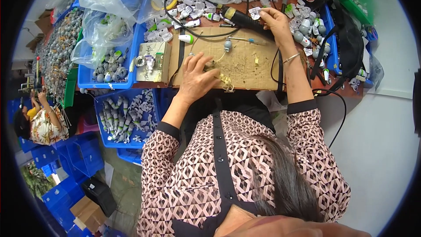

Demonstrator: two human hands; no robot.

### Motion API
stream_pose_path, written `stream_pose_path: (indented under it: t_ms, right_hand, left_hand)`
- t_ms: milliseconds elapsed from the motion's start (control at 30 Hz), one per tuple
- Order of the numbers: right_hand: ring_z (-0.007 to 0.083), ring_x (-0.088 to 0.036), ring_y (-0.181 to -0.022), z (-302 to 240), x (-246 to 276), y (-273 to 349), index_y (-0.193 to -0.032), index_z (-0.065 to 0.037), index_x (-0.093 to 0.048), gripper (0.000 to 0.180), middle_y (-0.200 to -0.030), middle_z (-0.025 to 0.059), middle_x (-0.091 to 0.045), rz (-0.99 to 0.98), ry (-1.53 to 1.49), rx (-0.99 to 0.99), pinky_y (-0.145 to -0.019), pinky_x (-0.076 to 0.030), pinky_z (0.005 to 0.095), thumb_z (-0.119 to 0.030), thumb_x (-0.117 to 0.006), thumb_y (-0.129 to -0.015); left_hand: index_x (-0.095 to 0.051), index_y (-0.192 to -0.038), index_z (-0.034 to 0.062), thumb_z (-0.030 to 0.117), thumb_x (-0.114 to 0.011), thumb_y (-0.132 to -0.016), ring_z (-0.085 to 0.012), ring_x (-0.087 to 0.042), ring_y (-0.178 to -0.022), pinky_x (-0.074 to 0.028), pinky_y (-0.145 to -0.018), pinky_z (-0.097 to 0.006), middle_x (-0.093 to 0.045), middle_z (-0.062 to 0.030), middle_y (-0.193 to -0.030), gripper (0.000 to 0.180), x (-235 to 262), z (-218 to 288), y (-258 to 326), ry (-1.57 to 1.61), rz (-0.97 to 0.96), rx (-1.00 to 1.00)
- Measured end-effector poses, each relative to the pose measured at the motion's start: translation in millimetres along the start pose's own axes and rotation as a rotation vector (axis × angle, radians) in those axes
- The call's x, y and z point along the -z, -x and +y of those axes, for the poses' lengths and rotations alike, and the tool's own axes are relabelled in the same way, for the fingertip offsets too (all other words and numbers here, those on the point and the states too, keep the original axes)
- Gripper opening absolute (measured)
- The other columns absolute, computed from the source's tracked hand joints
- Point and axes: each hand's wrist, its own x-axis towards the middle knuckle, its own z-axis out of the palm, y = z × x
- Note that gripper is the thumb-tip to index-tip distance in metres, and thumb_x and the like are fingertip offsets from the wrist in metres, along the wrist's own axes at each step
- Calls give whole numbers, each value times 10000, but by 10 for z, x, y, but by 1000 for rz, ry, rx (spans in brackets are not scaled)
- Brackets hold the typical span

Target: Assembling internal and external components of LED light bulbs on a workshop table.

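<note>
the left hand [198,79] lies fingers down on the cardboard sheet [245,63], pressing a small yellowish part [226,80] at its near edge. well apart, the right hand [275,22] pinches a small white piece [255,13] beside the black soldering iron [242,18] at the far side of the table [351,91]

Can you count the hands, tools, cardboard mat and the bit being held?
Left hand: 1
Right hand: 1
Small white plastic part, held in right hand: 1
Black-handled soldering iron: 1
Clear-handled screwdriver: 1
Brown cardboard sheet: 1
Total: 6
</note>
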Motion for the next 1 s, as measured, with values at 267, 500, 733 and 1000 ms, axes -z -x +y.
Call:
stream_pose_path:
  t_ms: [267, 500, 733, 1000]
  right_hand:
    - [73, -578, -746, 24, -385, 463, -954, -39, -664, 168, -852, -6, -654, -460, 122, -40, -651, -463, 236, -192, -622, -898]
    - [323, -636, -837, 160, -873, 632, -889, -69, -657, 149, -842, 144, -661, -749, 716, 257, -741, -486, 430, -201, -643, -824]
    - [330, -645, -812, 25, -906, 505, -922, -50, -662, 175, -834, 149, -663, -592, 781, 338, -734, -500, 430, -198, -608, -847]
    - [298, -662, -865, -309, -1222, -269, -1026, -24, -641, 175, -923, 157, -682, -400, 653, 562, -759, -505, 351, -114, -562, -898]
  left_hand:
    - [-666, -876, 118, 255, -772, -711, -326, -430, -1201, -309, -1016, -477, -553, -92, -1185, 238, -140, -241, -179, -110, 107, 129]
    - [-671, -938, 114, 191, -745, -747, -313, -405, -1220, -303, -1018, -466, -531, -96, -1235, 219, -49, -245, -296, -180, 177, 145]
    - [-676, -940, 111, 58, -705, -733, -285, -584, -958, -468, -834, -401, -611, -97, -1071, 216, 64, -196, 12, -68, 242, 51]
    - [-610, -1140, 100, 166, -712, -783, -280, -599, -960, -516, -807, -372, -600, -94, -1142, 377, -37, -57, -42, 216, 75, -2]
